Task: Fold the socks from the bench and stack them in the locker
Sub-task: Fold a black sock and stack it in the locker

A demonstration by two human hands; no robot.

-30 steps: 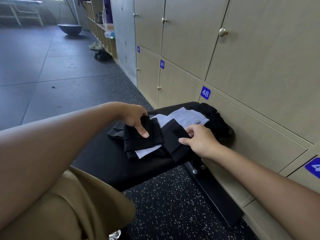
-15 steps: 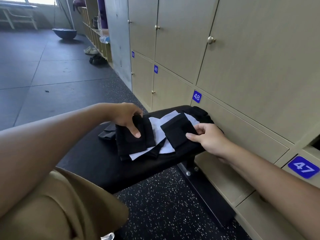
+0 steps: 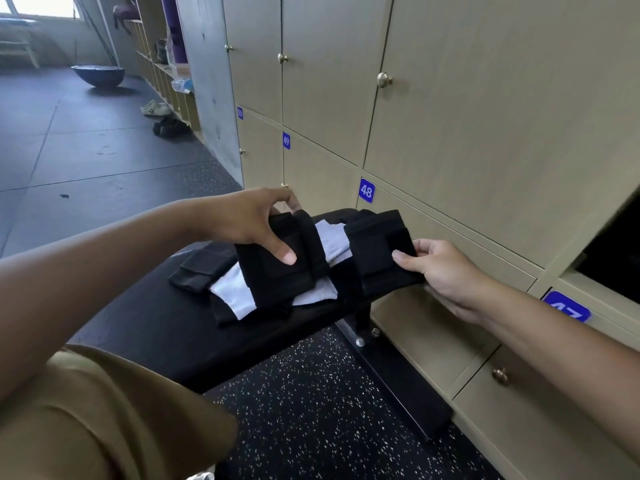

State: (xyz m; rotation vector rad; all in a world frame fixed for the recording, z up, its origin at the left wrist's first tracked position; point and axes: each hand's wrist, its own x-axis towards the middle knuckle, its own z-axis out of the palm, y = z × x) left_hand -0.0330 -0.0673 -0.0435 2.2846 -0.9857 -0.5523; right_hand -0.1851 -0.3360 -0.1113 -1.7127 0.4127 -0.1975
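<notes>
Two stacks of folded socks hang just above the black bench (image 3: 145, 327). My left hand (image 3: 254, 223) grips the left stack (image 3: 273, 282), black socks with white ones between, thumb on top. My right hand (image 3: 440, 271) pinches the right stack of black socks (image 3: 375, 251) at its right edge. A white sock (image 3: 330, 239) shows between the two stacks. One folded black sock (image 3: 197, 268) still lies on the bench at the left. The open locker (image 3: 609, 258) shows as a dark opening at the right edge, above the blue 47 label.
Closed wooden locker doors with brass knobs (image 3: 383, 79) fill the wall ahead and right; labels 48 (image 3: 366, 190) and 49 mark them. The bench's black foot bar (image 3: 391, 372) runs along the speckled floor. My tan-clad knee (image 3: 104, 420) is at bottom left. Shoes lie far back left.
Both hands have lifted their sock stacks off the bench, where they were pressing on them before. The view has swung right, and the open locker has come into sight.
</notes>
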